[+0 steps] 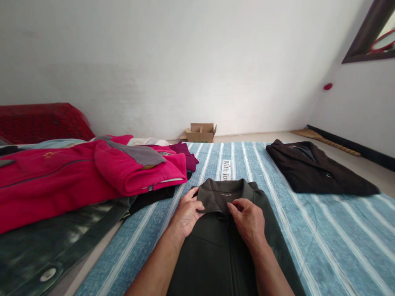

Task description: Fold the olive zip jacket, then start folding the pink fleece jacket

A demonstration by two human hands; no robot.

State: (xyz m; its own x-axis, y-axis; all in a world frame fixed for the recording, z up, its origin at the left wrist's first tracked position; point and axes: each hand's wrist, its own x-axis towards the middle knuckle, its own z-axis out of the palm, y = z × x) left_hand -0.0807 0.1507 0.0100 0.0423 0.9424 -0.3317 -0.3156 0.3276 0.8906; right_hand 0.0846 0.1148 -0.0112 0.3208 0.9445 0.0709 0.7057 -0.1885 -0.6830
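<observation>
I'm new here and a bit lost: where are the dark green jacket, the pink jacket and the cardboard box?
Dark green jacket (212, 246): head view, its front beside the zip.
Pink jacket (61, 181): head view, its body.
Cardboard box (200, 135): head view, its front wall.

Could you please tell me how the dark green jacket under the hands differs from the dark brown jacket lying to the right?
The dark green jacket lies spread lengthwise with its collar up front, while the dark brown jacket is folded into a compact bundle. The left hand and right hand touch the green jacket's collar; nothing touches the brown jacket. The green one lies nearer the camera, the brown one farther right. Both rest on the blue striped sheet.
</observation>
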